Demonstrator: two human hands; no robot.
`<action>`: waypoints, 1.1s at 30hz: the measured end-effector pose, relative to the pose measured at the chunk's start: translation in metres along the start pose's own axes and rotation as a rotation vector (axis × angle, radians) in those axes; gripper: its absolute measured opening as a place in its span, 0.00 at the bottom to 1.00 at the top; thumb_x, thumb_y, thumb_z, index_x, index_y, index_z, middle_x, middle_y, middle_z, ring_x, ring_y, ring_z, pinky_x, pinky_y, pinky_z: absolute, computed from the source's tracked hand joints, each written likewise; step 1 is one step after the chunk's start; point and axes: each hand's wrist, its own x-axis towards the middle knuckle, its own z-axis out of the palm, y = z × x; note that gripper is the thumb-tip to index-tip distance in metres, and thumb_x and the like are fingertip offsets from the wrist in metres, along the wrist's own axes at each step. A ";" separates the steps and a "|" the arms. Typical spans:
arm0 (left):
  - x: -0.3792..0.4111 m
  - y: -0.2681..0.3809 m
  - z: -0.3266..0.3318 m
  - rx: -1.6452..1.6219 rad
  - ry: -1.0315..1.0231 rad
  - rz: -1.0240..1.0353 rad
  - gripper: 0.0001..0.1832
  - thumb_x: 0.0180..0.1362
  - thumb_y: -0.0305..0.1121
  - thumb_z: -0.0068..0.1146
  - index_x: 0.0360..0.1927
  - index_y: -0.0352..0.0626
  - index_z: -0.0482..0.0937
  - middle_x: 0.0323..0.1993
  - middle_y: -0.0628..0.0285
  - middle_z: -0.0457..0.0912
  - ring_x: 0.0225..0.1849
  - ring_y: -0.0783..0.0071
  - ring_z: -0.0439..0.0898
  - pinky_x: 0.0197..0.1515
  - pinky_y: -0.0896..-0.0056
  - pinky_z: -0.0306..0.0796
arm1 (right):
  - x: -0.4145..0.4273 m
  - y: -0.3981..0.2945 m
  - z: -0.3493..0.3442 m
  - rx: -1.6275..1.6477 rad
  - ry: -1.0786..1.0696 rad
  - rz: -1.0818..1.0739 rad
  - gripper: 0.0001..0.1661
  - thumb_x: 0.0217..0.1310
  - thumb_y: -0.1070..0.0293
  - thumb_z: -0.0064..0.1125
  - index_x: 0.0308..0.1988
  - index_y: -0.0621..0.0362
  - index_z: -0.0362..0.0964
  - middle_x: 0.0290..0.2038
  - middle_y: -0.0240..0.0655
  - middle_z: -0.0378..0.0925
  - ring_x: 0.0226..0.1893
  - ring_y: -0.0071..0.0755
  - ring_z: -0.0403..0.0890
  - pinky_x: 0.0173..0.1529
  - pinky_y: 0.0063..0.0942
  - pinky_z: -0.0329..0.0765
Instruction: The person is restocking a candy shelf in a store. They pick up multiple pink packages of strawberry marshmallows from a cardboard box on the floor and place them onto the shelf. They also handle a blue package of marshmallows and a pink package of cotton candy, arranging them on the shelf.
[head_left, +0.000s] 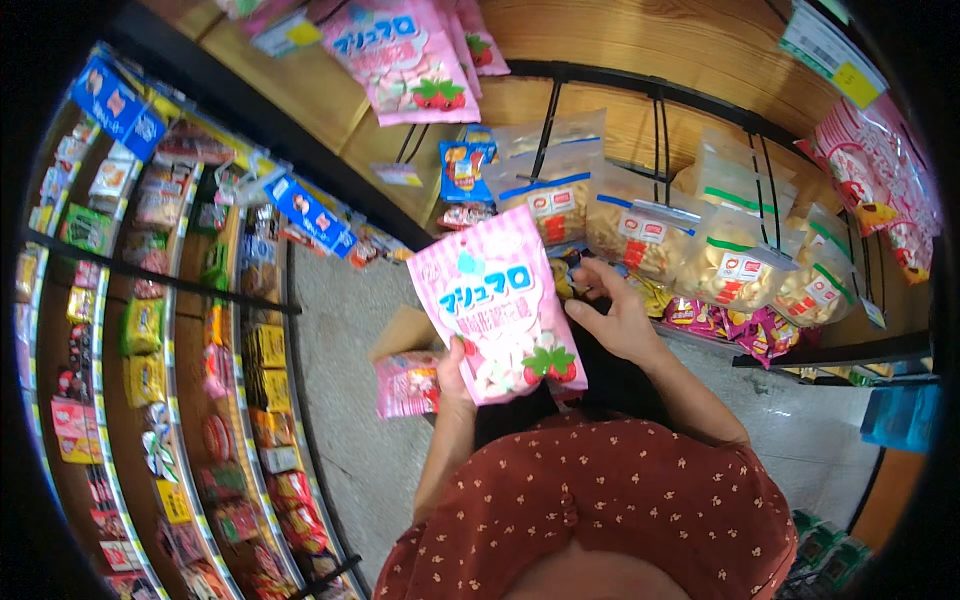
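Observation:
My left hand (454, 375) grips the lower left edge of a pink striped marshmallow bag (495, 307), which is held up facing me. Printed strawberries and white sweets show on its front. Just right of the bag, my right hand (619, 311) is apart from it, fingers spread and slightly curled, holding nothing. Beneath the left hand, another pink bag (409, 384) lies by the flap of a cardboard box (405, 334); most of the box is hidden. Similar pink marshmallow bags (409, 67) hang from the rack above.
Clear zip bags of pale snacks (645, 229) stand behind black metal rods, with purple packets (694, 315) below. More pink bags (874, 165) hang at right. Shelves of packaged snacks (146, 322) line the left side, across a grey floor (337, 435). A blue bin (896, 418) stands at right.

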 end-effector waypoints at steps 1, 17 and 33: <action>0.005 0.003 0.008 0.053 -0.009 0.050 0.37 0.55 0.46 0.55 0.62 0.34 0.57 0.58 0.49 0.67 0.58 0.51 0.68 0.61 0.50 0.60 | -0.007 0.004 0.002 0.219 -0.100 0.083 0.34 0.51 0.70 0.64 0.56 0.66 0.60 0.45 0.40 0.74 0.46 0.30 0.74 0.50 0.27 0.71; 0.007 0.015 0.064 0.329 0.046 0.099 0.29 0.59 0.46 0.51 0.56 0.32 0.65 0.52 0.52 0.74 0.51 0.63 0.75 0.55 0.62 0.68 | -0.024 -0.014 0.023 0.525 -0.193 0.246 0.34 0.46 0.72 0.67 0.53 0.66 0.62 0.47 0.36 0.73 0.46 0.23 0.72 0.52 0.26 0.69; 0.108 0.147 0.219 1.507 0.165 1.304 0.32 0.50 0.27 0.60 0.57 0.27 0.59 0.48 0.49 0.68 0.50 0.63 0.70 0.50 0.65 0.66 | 0.002 -0.063 0.001 0.444 0.009 0.144 0.30 0.47 0.77 0.63 0.51 0.66 0.62 0.44 0.36 0.75 0.42 0.24 0.75 0.48 0.25 0.73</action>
